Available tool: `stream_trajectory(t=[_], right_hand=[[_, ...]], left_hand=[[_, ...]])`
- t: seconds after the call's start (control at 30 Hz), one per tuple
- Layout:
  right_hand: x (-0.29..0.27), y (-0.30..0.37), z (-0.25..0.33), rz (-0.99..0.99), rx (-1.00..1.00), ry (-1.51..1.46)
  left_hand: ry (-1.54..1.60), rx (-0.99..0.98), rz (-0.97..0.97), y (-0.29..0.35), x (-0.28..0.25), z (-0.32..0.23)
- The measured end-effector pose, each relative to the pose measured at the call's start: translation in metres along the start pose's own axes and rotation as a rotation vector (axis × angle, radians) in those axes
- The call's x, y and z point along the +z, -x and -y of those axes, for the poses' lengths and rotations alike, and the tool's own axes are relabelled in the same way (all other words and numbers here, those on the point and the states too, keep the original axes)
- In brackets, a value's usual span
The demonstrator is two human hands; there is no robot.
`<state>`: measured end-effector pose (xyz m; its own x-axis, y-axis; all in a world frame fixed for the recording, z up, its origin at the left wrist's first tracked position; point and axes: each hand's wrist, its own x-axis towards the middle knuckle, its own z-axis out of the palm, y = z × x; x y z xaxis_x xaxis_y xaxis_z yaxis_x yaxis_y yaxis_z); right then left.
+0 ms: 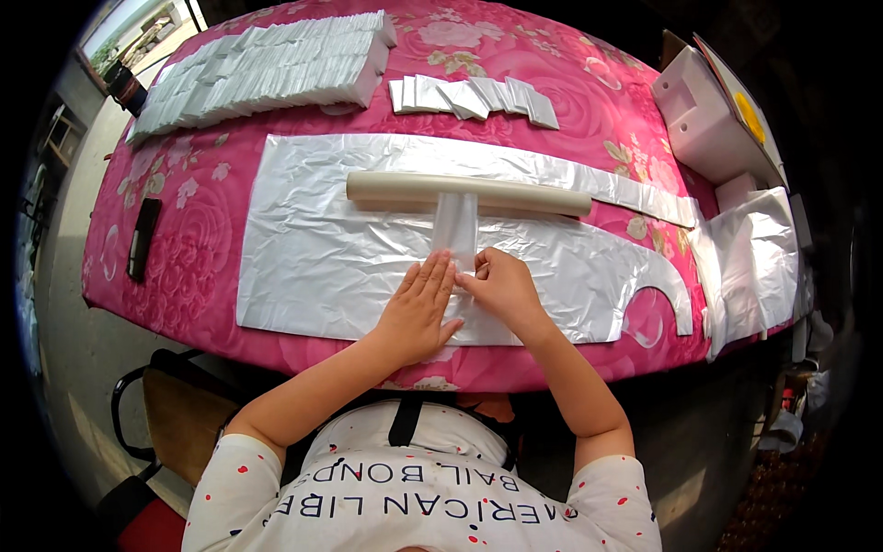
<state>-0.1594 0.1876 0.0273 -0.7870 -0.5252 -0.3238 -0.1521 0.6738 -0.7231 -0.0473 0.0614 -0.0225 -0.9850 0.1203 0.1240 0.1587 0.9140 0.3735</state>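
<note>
A wide white plastic bag [313,267], with a rounded cut-out at its right end, lies flat across the table. Over it rests a long beige tube [395,187]. A narrow folded strip of translucent plastic [455,225] runs from the tube toward me. My left hand [423,308] lies flat with its fingers stretched out, pressing at the strip's near left edge. At the strip's near right edge, my right hand [504,285] has its fingers curled in a pinch on the plastic. The strip's near end is partly hidden by my hands.
Many folded white packets [267,74] stand in rows at the far left. A short row of similar packets [469,97] lies behind the tube. On the right are a white foam box [699,115] and heaped plastic bags [750,258]. A narrow dark object [143,239] lies left on the pink floral tablecloth [198,221].
</note>
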Motion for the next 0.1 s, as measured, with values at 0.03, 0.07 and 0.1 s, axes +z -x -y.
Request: stream_trajectory(t=[0.03, 0.07, 0.1], right_hand=[[0.0038, 0.0043, -0.0021, -0.117, -0.081, 0.154], [0.0081, 0.0088, -0.0051, -0.233, -0.162, 0.308], [0.0083, 0.0089, -0.0048, -0.233, -0.164, 0.308]], left_hand=[[0.017, -0.003, 0.005, -0.0005, -0.0016, 0.0008], [0.034, -0.006, 0.011, -0.0014, -0.0044, 0.0016], [0.052, -0.008, 0.016, -0.0026, -0.0077, 0.0019]])
